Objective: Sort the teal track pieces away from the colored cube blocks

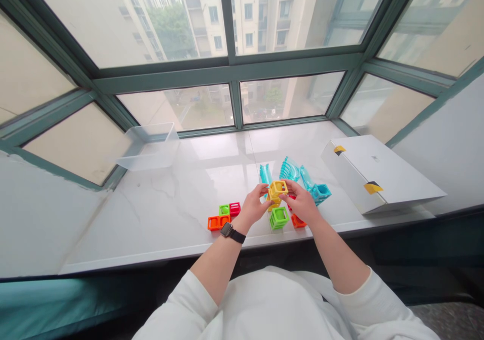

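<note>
I have both hands on a hollow yellow plastic cube (278,191), lifted just above the sill. My left hand (252,205), with a black strap watch (229,232) on its wrist, is curled closed around one side of the open frame. My right hand (300,202) is closed around the other side. Just below them sits a green lattice cube (279,218) with the same square-windowed walls, and an orange cube (298,221) lies near my right hand. Left of my hands are a double orange block (218,222), a small green cube (224,209) and a red cube (234,209). Behind stand glossy, ribbed teal curved pieces (289,168) and a teal cube (320,194), all on a smooth veined marble windowsill (151,219). A translucent plastic tub (149,146) sits back left; a white cardboard box (378,174) with yellow-and-black tape lies right.
</note>
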Demonstrator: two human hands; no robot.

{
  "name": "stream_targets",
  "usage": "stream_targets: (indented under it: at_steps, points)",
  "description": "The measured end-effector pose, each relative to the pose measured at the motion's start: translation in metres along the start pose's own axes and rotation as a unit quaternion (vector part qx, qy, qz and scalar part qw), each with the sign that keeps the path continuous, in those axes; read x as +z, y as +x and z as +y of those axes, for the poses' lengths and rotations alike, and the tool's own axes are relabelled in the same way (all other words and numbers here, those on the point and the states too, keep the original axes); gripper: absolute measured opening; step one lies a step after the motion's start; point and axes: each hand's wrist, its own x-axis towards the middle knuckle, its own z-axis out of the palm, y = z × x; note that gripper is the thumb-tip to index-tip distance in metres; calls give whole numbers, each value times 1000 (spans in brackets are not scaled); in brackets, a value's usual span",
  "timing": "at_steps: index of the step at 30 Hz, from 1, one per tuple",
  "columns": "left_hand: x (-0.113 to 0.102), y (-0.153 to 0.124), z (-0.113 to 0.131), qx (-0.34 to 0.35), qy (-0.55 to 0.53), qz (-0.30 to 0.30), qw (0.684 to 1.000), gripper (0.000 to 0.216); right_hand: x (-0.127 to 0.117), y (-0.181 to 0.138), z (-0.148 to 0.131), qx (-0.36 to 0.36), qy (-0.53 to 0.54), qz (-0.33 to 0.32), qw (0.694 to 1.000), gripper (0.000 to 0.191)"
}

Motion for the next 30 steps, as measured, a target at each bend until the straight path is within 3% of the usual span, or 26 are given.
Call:
stream_targets:
  at_steps: [30]
  points:
    - [-1, -1, 3, 36, -3, -12, 999, 41, -3, 3, 8, -19, -48, -46, 998, 52]
